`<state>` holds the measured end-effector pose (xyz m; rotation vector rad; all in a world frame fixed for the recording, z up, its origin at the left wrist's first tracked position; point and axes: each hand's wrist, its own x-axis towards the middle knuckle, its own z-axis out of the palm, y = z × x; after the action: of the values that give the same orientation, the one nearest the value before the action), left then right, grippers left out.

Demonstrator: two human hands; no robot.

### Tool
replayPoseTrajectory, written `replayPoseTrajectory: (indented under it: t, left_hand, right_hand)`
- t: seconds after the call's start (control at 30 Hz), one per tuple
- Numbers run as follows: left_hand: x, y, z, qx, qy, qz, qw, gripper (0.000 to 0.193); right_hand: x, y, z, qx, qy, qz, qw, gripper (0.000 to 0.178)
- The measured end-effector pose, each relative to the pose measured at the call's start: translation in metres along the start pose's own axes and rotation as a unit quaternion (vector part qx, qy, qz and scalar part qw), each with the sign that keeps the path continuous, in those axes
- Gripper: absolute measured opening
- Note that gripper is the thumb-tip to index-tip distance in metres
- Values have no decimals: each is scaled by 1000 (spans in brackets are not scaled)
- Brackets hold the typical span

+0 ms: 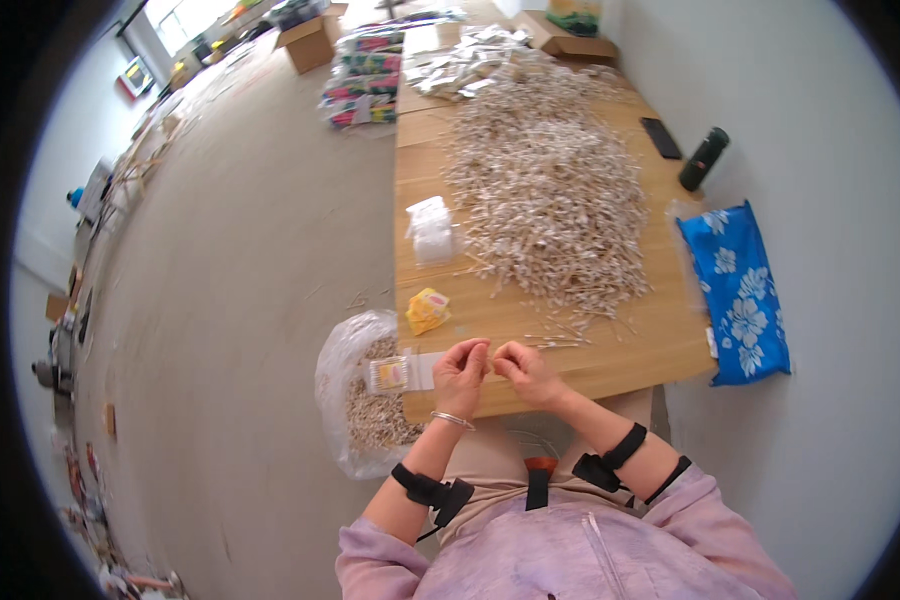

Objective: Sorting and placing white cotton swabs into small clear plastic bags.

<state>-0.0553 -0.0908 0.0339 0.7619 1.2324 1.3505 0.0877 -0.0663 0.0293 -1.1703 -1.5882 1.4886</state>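
My left hand [460, 376] and my right hand [528, 374] meet near the front edge of the wooden table, almost touching. Both are closed in a pinch, and whatever sits between the fingertips is too small or hidden to make out. Beside my left hand a small clear packet of cotton swabs [389, 375] with a yellow label lies at the table's left edge. Just beyond my fingers a few loose cotton swabs [560, 341] are scattered. Further back rises a large heap of cotton swabs [555, 190]. Yellow printed cards [428, 311] lie at the left, ahead of my left hand.
A stack of clear bags [431, 230] lies at the table's left edge. Below that edge stands a plastic sack of swabs [336, 385]. Along the right wall are a blue flowered pack [740, 295], a dark bottle [704, 159] and a black phone [661, 138]. White packets [465, 62] lie far back.
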Motion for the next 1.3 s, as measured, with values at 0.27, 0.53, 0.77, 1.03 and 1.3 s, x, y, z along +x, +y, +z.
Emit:
replayPoseTrajectory:
  t: [0.27, 0.53, 0.77, 1.03, 1.3]
  left_hand:
    - [-10, -20, 2, -17, -3, -76, 997, 15]
    - [-16, -13, 3, -54, -13, -85, 995, 13]
    - [-17, -17, -6, -50, -20, -82, 995, 9]
    - [-55, -21, -128, 183, 8, -154, 971, 21]
    - [-103, -20, -198, 485, 116, 26, 866, 23]
  right_hand:
    - [-19, 6, -10, 73, -17, 56, 996, 12]
    - [-23, 6, -7, 245, -65, 110, 961, 12]
    - [-26, 5, -5, 190, -67, 100, 974, 13]
    - [-28, 38, -9, 39, -80, 109, 990, 17]
    - [-26, 39, -9, -343, 75, -27, 936, 14]
